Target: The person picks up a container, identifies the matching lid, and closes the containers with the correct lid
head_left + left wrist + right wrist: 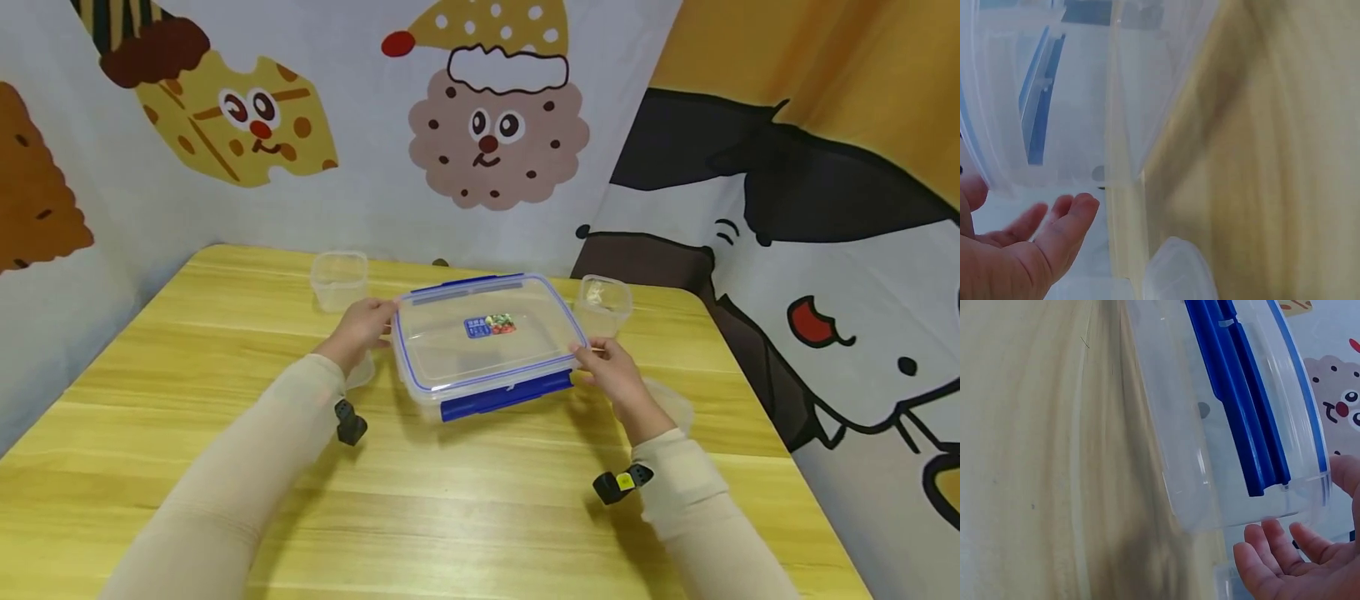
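I have the box (491, 337) at the counter's (450, 517) far half, long axis crosswise, right end angled slightly away, one blue clip (506, 397) facing near. Left grip (363, 327) and right grip (613, 372) pinch opposite ends, partly open, thumbs uppermost, presumably for balance. Tubs (339, 287) stand beyond both.
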Tool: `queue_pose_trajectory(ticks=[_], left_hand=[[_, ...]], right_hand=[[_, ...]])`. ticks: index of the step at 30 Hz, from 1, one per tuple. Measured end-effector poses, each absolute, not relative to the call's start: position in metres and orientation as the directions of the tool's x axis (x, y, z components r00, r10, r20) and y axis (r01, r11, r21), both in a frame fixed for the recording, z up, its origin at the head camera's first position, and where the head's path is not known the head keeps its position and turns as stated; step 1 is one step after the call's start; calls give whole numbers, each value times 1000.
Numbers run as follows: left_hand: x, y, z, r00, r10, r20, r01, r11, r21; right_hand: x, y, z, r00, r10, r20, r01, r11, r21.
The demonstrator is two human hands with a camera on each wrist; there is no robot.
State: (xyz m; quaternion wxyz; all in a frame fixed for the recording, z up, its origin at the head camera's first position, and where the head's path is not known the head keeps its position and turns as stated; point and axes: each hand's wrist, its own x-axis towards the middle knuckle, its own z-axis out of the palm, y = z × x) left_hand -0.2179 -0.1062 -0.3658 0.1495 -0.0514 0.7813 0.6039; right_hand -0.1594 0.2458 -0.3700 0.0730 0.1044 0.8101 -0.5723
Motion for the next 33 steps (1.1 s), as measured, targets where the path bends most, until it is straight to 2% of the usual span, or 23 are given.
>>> queue_pose_trajectory(ticks=[11,17,26,33], left_hand=[[-169,-105,-362,-949,107,-296,-246,335,910],[-146,-98,-366,-951,104,-291,-254,272,928],[-135,-87,-372,-975,77,-207,-171,327,929],[-138,-84,-370,-980,33,-198,-183,260,948]], right_hand=[[-160,242,-375,-959,84,-271,284,240,-928],[-159,243,-375,-966,71,-250,259,207,-943],[-157,244,-376,-964,73,-255,262,120,-958],[-149,240,-374,-961,89,-263,270,78,-960]])
